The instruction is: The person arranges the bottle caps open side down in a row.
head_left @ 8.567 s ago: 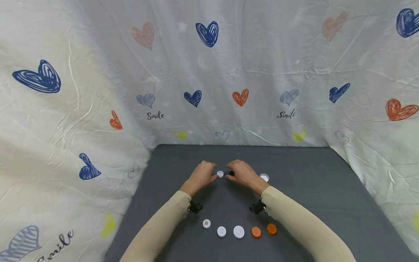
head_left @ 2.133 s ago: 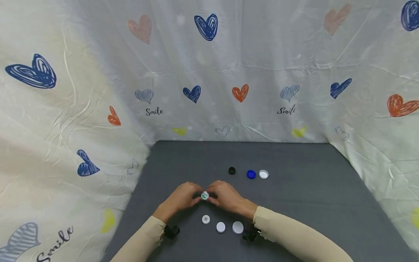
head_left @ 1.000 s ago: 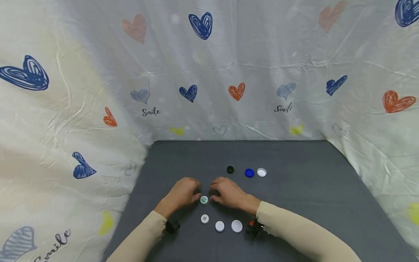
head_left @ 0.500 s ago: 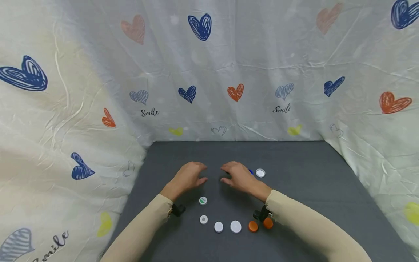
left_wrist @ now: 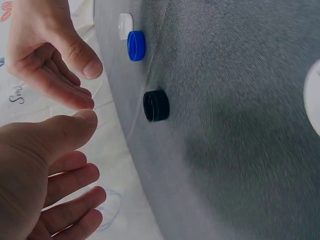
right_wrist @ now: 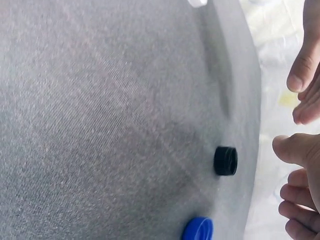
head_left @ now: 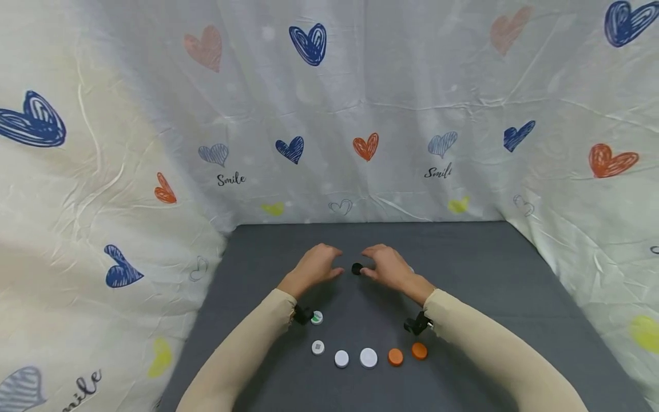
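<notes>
A black bottle cap (head_left: 356, 269) lies hollow side up toward the far side of the grey table. My left hand (head_left: 315, 268) hovers to its left, fingers parted and holding nothing. On the other side, my right hand (head_left: 389, 268) is held close to the cap, thumb and fingers spread; the wrist views show a gap between cap and both hands. A blue cap (left_wrist: 136, 46) and a white cap (left_wrist: 125, 26) lie beyond it in the left wrist view; in the head view my right hand covers nearly all of them. Near my left wrist lies a green-and-white cap (head_left: 317, 318).
Closer to me is a row of caps, top side up: a white one with a grey square (head_left: 318, 347), a plain white cap (head_left: 341, 359), a larger white cap (head_left: 368, 357) and two orange caps (head_left: 395, 357). A heart-patterned cloth (head_left: 329, 114) stands behind the table.
Both hands held the green-and-white cap two seconds ago, then let it go on the table. They have since moved away from me to either side of the black cap.
</notes>
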The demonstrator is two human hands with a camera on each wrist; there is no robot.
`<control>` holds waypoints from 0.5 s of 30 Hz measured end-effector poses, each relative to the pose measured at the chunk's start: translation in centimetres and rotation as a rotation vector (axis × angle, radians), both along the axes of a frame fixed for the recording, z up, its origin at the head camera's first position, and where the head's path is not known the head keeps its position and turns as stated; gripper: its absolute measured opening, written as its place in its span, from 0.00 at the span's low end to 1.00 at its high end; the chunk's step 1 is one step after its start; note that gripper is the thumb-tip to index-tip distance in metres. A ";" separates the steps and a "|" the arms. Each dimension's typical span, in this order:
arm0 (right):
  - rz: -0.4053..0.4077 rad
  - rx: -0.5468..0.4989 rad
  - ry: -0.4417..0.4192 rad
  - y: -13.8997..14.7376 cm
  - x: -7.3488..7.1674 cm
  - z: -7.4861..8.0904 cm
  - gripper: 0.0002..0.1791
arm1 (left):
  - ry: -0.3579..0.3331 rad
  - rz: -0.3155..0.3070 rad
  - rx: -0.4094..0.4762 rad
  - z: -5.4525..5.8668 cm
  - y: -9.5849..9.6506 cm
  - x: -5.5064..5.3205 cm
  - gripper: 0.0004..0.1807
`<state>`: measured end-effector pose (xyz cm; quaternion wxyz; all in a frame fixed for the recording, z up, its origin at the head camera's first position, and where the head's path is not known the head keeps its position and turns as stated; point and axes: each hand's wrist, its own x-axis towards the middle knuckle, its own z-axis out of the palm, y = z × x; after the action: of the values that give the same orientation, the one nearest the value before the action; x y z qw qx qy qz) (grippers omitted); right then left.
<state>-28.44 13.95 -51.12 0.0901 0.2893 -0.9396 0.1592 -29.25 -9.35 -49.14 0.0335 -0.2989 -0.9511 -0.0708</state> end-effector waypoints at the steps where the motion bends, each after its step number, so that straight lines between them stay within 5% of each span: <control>1: -0.004 0.001 -0.004 0.1 -0.1 -0.1 0.26 | -0.014 0.003 -0.004 -0.1 0.3 -0.2 0.26; 15: -0.038 -0.003 -0.052 0.1 -1.5 -2.6 0.25 | -0.136 0.066 -0.011 -2.4 2.9 -1.9 0.24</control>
<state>-29.92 14.09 -53.75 0.0691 0.2672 -0.9467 0.1662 -31.20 -6.49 -51.58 -0.0303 -0.2619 -0.9609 -0.0843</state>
